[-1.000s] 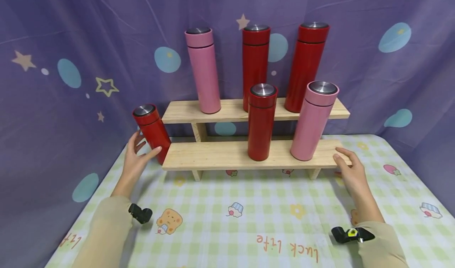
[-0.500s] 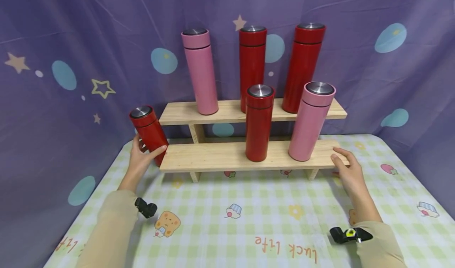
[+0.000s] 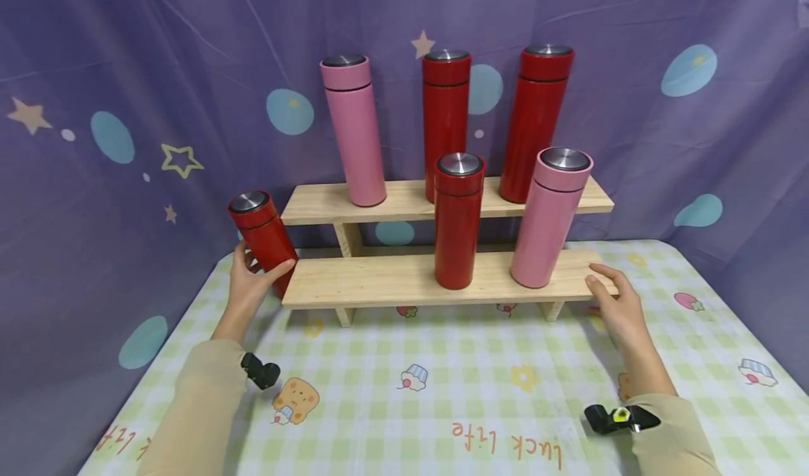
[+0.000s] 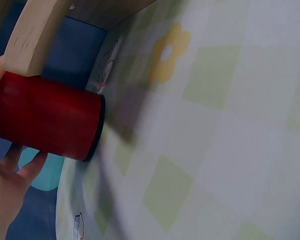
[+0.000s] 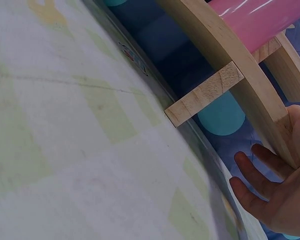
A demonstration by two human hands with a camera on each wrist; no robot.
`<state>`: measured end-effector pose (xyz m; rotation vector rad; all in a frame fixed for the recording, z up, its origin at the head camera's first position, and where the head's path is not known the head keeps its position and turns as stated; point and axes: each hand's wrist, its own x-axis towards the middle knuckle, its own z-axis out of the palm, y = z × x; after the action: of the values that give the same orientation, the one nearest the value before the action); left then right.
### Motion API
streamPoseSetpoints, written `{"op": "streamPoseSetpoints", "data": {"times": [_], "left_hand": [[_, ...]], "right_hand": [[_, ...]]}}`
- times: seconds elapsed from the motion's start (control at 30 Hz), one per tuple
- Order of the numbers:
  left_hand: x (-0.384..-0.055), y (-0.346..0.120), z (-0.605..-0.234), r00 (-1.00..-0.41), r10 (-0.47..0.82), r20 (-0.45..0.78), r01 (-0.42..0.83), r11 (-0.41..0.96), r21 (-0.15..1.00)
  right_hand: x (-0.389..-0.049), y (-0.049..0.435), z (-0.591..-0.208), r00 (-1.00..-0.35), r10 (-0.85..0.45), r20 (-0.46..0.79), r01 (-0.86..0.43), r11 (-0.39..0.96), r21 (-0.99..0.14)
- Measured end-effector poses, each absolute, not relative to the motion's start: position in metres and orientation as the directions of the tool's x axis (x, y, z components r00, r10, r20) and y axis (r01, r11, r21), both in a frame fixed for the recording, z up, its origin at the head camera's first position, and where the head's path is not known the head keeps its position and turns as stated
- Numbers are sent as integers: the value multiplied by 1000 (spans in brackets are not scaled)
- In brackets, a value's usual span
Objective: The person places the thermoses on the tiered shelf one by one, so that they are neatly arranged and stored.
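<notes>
My left hand (image 3: 249, 283) grips a red thermos (image 3: 267, 234) with a steel-topped lid at the left end of a two-tier wooden shelf (image 3: 366, 279). Its thumb crosses the front and the fingers go behind. In the left wrist view the base of the red thermos (image 4: 55, 117) shows close to the tablecloth, beside the board's end. My right hand (image 3: 622, 307) holds the right end of the lower board, where in the right wrist view the lower fingers of the right hand (image 5: 285, 195) spread beneath the wood.
On the lower board stand a red thermos (image 3: 458, 230) and a pink one (image 3: 548, 223). The upper board (image 3: 404, 199) bears a pink thermos (image 3: 355, 135) and two red ones (image 3: 445, 118). A checked tablecloth (image 3: 354, 378) covers the table; a purple curtain (image 3: 208, 55) hangs behind.
My left hand has moved in to the right and its thumb now lies across the red thermos. The right hand keeps its place on the board; the head view has shifted slightly.
</notes>
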<state>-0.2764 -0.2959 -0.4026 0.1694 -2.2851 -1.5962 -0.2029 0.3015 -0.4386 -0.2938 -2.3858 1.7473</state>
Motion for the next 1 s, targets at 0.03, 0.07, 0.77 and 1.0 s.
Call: {"op": "streamPoseSetpoints", "data": {"times": [0.03,0.07,0.77,1.0], "left_hand": [[-276,-296,-403,-931,-295,215,99,365,926],[-276,-296,-403,-929,-299,219,100,367,925],[-263,-281,-379,-841,-443,312,182,312,933],[-253,-284,-360,-823,-466,326,200,299,933]], "right_hand": [[-203,301,-439,-967,256,20,59,298,-953],[-203,301,-440,-967,255,20,60,301,-952],[-200,304,-437,-969,246,9,66,297,-953],[-202,302,-437,-969,248,3,72,294,-953]]}}
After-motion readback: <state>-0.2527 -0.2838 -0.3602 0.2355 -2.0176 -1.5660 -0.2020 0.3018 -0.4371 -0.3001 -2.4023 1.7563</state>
